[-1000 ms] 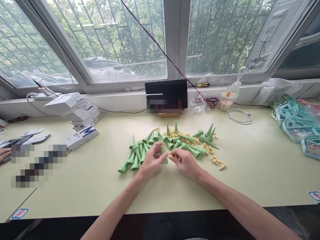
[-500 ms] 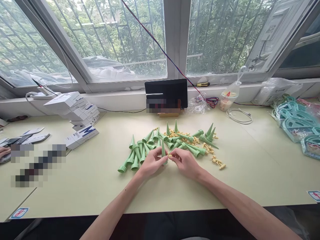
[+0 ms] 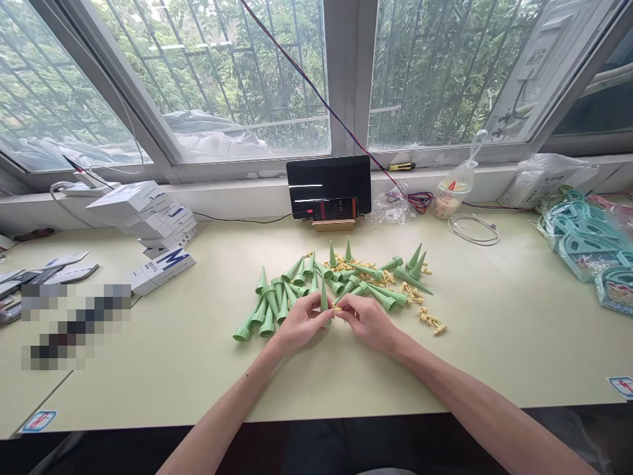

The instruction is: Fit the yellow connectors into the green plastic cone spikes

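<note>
My left hand (image 3: 297, 324) grips a green plastic cone spike (image 3: 324, 298), held point-up just above the table. My right hand (image 3: 368, 323) pinches a small yellow plastic piece (image 3: 337, 309) against the cone's lower side. The two hands touch at the middle of the pale green table (image 3: 198, 356). Just behind them lies a pile of several more green cones (image 3: 277, 300), some standing on their bases (image 3: 415, 262). Loose yellow pieces (image 3: 430, 321) are scattered at the pile's right and among the cones.
A dark tablet on a wooden stand (image 3: 329, 188) leans at the window sill. Stacked white boxes (image 3: 148, 224) sit at the back left. A plastic cup (image 3: 451, 194), a white cable (image 3: 472, 231) and teal plastic items in bags (image 3: 588, 244) occupy the right side.
My left fingers have closed more tightly round the cone and the hands have drawn together. A person's hand at the far left edge has left the view.
</note>
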### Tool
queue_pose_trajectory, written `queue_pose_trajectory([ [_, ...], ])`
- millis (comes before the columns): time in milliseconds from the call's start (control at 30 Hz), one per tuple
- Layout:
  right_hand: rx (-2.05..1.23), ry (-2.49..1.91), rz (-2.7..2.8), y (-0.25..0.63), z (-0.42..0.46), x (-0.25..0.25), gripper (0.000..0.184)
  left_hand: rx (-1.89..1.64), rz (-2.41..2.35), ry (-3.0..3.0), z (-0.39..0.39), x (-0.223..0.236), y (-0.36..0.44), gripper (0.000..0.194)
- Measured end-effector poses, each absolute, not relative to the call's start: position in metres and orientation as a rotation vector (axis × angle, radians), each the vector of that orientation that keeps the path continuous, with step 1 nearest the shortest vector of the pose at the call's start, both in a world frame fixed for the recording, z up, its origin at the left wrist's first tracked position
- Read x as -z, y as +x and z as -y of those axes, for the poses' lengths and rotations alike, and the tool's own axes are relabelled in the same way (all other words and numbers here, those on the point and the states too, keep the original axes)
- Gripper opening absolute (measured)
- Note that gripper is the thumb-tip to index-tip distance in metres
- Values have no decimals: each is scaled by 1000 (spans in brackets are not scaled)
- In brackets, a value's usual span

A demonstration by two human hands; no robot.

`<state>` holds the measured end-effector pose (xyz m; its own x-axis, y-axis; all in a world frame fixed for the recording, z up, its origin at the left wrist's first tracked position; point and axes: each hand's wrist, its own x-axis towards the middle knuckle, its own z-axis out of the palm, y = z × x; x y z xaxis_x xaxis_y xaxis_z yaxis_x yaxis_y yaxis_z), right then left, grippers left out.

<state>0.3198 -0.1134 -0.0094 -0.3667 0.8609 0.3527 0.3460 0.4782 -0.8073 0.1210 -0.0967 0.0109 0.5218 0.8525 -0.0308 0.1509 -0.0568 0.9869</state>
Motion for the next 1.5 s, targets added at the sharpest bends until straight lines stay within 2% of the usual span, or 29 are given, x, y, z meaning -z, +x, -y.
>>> queue_pose_trajectory([
  [567,-754,-1013,1998,323,111,12,14,-710,-869,1562,98,-13,122,24],
  [1100,-723,-1006,2034,323,111,10,24,-715,-887,1581,98,-13,122,25],
  [1500,-679,-1002,2014,322,114,11,25,-685,-797,1509,95,-12,120,27],
])
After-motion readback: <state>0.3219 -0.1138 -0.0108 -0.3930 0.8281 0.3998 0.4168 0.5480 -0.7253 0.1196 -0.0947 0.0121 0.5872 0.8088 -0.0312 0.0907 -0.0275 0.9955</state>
